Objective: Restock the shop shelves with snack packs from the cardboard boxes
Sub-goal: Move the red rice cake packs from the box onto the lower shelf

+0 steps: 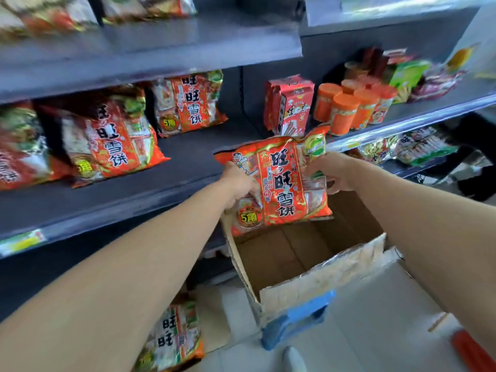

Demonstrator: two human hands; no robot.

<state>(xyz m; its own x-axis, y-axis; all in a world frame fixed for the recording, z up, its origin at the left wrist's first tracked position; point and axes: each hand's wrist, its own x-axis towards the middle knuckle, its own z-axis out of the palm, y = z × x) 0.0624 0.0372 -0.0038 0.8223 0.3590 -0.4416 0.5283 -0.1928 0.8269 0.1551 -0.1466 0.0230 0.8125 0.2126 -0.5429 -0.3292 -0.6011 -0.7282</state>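
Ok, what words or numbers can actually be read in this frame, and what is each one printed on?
"旺旺雪饼": held snack pack, down its red centre band.
"5角": round badge at that pack's lower left.
"旺旺雪饼", "5角": shelf pack.
"旺旺": floor pack; the rest is blurred.
Too blurred to read: red cartons, orange-lidded jars, shelf-edge label.

Light is even and fairly bright; the snack pack pinched between the left hand and right hand is the sharpest spot, its print readable, its foil glinting. Up and right of the grip the frame washes out pale and the shelf edge carries a streak of glare, while shelves left of and above the grip smear with blur. Below the grip the cardboard box lies in soft shade, and the wide lens bows shelf lines toward the corners.
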